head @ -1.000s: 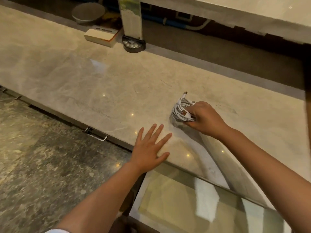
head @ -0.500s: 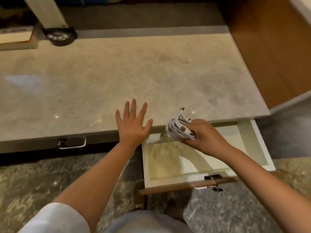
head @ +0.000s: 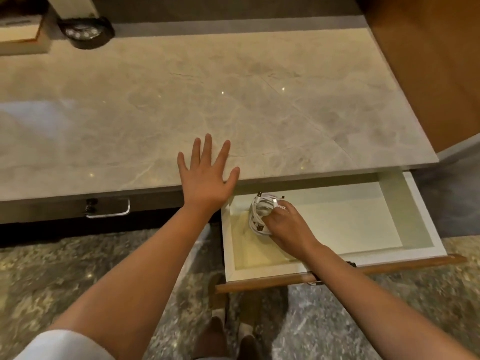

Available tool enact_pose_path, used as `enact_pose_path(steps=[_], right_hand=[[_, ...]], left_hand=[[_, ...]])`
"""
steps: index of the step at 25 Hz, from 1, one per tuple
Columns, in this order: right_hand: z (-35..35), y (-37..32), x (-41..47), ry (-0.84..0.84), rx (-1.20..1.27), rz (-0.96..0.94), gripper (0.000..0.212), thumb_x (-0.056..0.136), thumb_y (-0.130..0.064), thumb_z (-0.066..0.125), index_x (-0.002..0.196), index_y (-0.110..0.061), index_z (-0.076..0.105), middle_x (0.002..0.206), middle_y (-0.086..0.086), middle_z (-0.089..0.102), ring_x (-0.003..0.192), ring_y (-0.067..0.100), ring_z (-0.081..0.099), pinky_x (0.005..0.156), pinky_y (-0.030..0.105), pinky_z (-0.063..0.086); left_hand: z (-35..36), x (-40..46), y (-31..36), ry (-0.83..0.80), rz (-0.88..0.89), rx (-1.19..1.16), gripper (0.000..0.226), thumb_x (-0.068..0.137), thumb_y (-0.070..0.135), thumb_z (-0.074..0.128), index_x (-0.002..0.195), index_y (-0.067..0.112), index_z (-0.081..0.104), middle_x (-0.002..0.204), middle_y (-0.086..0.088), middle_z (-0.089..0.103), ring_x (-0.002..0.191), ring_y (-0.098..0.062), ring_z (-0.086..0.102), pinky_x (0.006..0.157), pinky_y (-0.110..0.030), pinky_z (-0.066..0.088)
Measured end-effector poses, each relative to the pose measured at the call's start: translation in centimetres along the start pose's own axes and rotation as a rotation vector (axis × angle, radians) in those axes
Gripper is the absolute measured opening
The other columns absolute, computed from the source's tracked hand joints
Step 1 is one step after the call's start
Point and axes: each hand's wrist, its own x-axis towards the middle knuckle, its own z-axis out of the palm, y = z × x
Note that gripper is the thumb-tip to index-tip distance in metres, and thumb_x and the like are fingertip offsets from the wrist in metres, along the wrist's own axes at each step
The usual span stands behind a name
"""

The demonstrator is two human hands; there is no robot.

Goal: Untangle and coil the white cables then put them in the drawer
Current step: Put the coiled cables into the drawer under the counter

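2 hands are at work by the marble counter. The left hand lies flat on the counter's near edge, fingers straight and spread apart, holding nothing. The right hand reaches down into the open drawer, its fingers curled and clamped on a coiled bundle of white cables. That bundle sits inside the drawer's back left corner, close to the left wall; whether it touches the drawer floor I cannot tell. A plug end pokes up from the top of the coil. Further left under the counter's front edge, a metal handle marks a closed drawer. At the counter's far left corner stand a round black device and a box beside it.
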Motion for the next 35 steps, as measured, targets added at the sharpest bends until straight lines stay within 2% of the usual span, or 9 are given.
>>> enact_pose_path(steps=[6,11,13,15,18,23,26,30,35], right_hand=[[0.4,0.4,-0.4,-0.012,-0.058,-0.119,0.043,0.061,-0.028,0.080,0.097,-0.007,0.069,0.102,0.012,0.072,0.097,0.028,0.066,0.092,0.040,0.049],[0.0,0.1,-1.2,0.008,-0.017,-0.082,0.042,0.086,-0.040,0.038,0.100,-0.013,0.066,0.096,0.004,0.073,0.093,0.021,0.067,0.102,0.037,0.032],[0.2,0.3,-1.4,-0.009,-0.020,-0.105,0.038,0.084,-0.042,0.048,0.103,-0.013,0.065,0.095,0.005,0.073,0.090,0.023,0.067,0.106,0.044,0.031],[0.2,0.7,-1.7,-0.018,-0.042,-0.147,0.050,0.072,-0.044,0.069,0.109,-0.011,0.062,0.099,0.008,0.072,0.093,0.025,0.067,0.105,0.053,0.034],[0.0,1.0,-1.8,-0.001,-0.045,-0.196,0.061,0.058,-0.040,0.081,0.107,-0.010,0.062,0.101,0.008,0.071,0.095,0.026,0.066,0.103,0.057,0.033],[0.4,1.1,-1.1,0.184,-0.062,-0.251,0.037,0.057,-0.012,0.079,0.092,-0.008,0.067,0.088,0.009,0.072,0.083,0.028,0.068,0.102,0.049,0.030],[0.0,1.2,-0.9,0.238,-0.063,-0.222,0.029,0.062,-0.016,0.079,0.088,-0.009,0.068,0.084,0.007,0.073,0.077,0.026,0.068,0.098,0.050,0.042],[-0.1,1.9,-0.3,0.225,-0.021,-0.135,0.036,0.068,-0.025,0.078,0.097,-0.007,0.067,0.095,0.011,0.072,0.087,0.027,0.068,0.098,0.052,0.041],[-0.3,1.6,0.1,0.192,-0.030,-0.111,0.033,0.062,-0.020,0.080,0.089,-0.004,0.071,0.090,0.011,0.070,0.088,0.029,0.066,0.095,0.055,0.042]], left_hand=[[0.1,-0.1,0.0,0.002,-0.002,0.022,0.061,0.092,0.060,0.018,0.147,0.039,0.004,0.160,-0.003,-0.004,0.146,-0.024,-0.008,0.113,-0.053,-0.004],[0.0,-0.2,0.1,0.023,0.001,0.017,0.060,0.092,0.058,0.020,0.148,0.038,0.007,0.160,-0.003,-0.001,0.146,-0.024,-0.006,0.114,-0.053,-0.003],[-0.1,-0.3,0.1,0.029,0.002,0.013,0.060,0.092,0.058,0.021,0.148,0.038,0.008,0.160,-0.004,0.000,0.146,-0.025,-0.005,0.114,-0.054,-0.002],[-0.2,-0.3,0.2,0.029,-0.001,0.017,0.060,0.093,0.058,0.021,0.148,0.038,0.008,0.160,-0.004,0.000,0.146,-0.025,-0.005,0.114,-0.054,-0.002],[-0.1,-0.2,0.1,0.020,-0.006,0.030,0.061,0.092,0.058,0.019,0.148,0.038,0.006,0.160,-0.003,-0.001,0.146,-0.025,-0.006,0.114,-0.054,-0.002],[0.0,-0.2,0.1,0.025,-0.006,0.036,0.060,0.092,0.058,0.019,0.148,0.038,0.005,0.160,-0.003,-0.002,0.146,-0.025,-0.007,0.113,-0.053,-0.003],[0.1,-0.1,0.1,0.022,-0.004,0.037,0.060,0.092,0.058,0.019,0.147,0.039,0.004,0.160,-0.003,-0.003,0.146,-0.024,-0.007,0.113,-0.053,-0.003],[0.1,-0.1,0.1,0.022,-0.005,0.026,0.061,0.092,0.058,0.020,0.147,0.039,0.004,0.160,-0.003,-0.003,0.146,-0.024,-0.008,0.113,-0.053,-0.004],[0.1,0.0,0.1,0.024,-0.002,0.032,0.061,0.092,0.058,0.019,0.147,0.039,0.003,0.160,-0.003,-0.003,0.146,-0.024,-0.007,0.113,-0.054,-0.003]])
